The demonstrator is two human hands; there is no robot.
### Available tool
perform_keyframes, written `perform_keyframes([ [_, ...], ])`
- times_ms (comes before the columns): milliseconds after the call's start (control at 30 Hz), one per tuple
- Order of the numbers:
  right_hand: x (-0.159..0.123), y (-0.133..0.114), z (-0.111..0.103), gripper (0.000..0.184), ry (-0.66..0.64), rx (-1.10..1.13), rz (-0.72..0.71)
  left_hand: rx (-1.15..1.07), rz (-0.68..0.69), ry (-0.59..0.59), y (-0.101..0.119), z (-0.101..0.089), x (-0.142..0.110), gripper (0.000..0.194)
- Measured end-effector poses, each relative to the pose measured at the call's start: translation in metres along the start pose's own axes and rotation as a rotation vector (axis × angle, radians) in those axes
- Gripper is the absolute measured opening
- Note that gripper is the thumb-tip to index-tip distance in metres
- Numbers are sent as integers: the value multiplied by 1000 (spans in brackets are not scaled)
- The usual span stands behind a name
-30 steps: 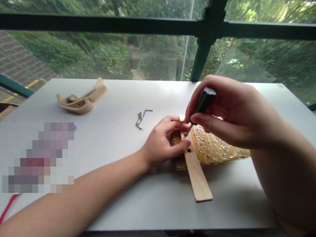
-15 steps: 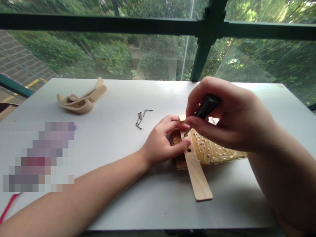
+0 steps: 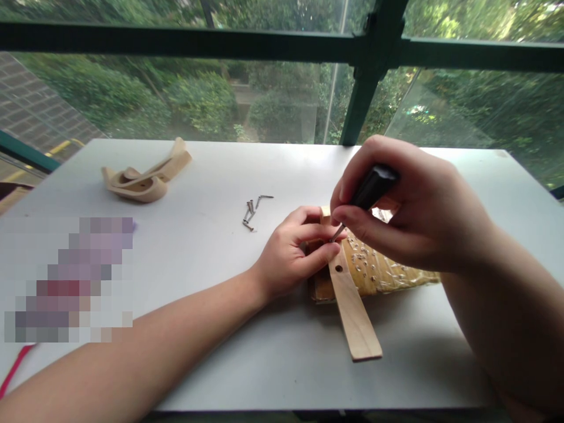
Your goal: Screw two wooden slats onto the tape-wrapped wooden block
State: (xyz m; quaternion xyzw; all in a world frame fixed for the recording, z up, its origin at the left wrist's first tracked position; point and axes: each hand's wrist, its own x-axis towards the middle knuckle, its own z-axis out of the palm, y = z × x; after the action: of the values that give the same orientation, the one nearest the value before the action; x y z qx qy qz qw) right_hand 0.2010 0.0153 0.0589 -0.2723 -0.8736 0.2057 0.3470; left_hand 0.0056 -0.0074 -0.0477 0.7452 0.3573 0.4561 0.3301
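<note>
My right hand (image 3: 423,205) is closed around the black handle of a screwdriver (image 3: 372,188), its thin shaft slanting down to the left. The tip meets a wooden strip (image 3: 356,317) at its upper hole, where a screw head is mostly hidden. My left hand (image 3: 293,247) grips that strip, with thumb and a finger on either side of the tip. Lower on the strip, a dark second hole shows. Beneath lies a brown block (image 3: 383,276) wrapped in clear tape, its top pitted with many small holes. The strip's lower end juts past the block's near edge.
Several loose screws (image 3: 250,214) lie on the white table (image 3: 211,346) left of the block. Curved wooden pieces (image 3: 145,182) sit at the back left. A blurred-out patch (image 3: 70,282) covers something at the left, near a red cord (image 3: 15,370). A green-framed window stands behind.
A finger of my left hand has come down over the strip, closing in beside the screwdriver tip. The screwdriver handle has tilted and shifted slightly right. The strip's lower end has moved slightly right.
</note>
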Motion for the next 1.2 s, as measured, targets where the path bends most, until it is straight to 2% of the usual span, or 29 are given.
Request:
perform_keyframes([
  [267, 2, -2, 2, 18, -16, -25, -55, 28, 13, 11, 0, 0, 0, 16],
  [467, 1, 0, 3, 22, -12, -21, -27, 86, -39, 35, 1, 1, -3, 23],
  [633, 2, 0, 5, 25, 17, -23, -4, 76, -67, 29, 2, 2, -3, 20],
  [900, 4, 1, 18, 33, 231, -134, 18, 95, -62, -2, 5, 0, -1, 19],
  [1200, 2, 4, 25, 34, 302, -183, 24, 57, -23, 7, 2, 2, -3, 21],
])
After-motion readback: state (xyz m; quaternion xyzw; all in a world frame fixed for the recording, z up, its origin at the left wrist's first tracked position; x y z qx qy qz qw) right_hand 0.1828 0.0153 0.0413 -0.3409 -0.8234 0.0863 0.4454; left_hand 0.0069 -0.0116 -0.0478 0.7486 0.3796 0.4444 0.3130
